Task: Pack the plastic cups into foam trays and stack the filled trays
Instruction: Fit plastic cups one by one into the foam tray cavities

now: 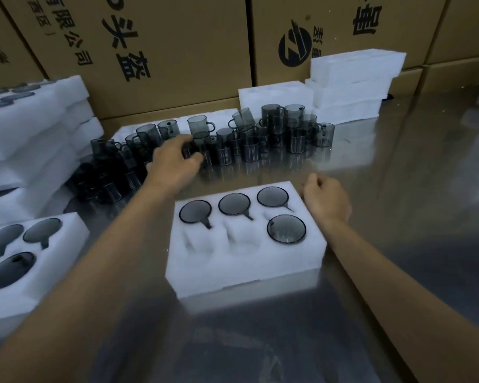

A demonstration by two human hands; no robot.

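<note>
A: How far along is the person getting with the white rectangular foam tray [244,266] lying near the front edge of the reflective steel desk [398,189]?

B: Four of its six pockets are already holding smoky grey translucent plastic cups [286,228]: three along the far row and one in the near row. Two near pockets [219,239] are sitting unfilled.

A: And the hands?

B: The left hand [174,161] is reaching into the crowd of loose grey handled cups [260,134] toward the back edge, its fingers curling among them; whether it is actually gripping one, the blur is making it impossible to tell. The right hand [325,199] is resting at the tray's far right corner, fingers loosely curled and holding nothing.

A: What is left?

B: Plenty, judging by the pile. A filled foam tray [67,230] is lying at the left edge, white stacked trays [25,139] are rising behind it, and unfilled foam trays [349,84] are waiting at the back against brown printed cartons [177,51].
</note>
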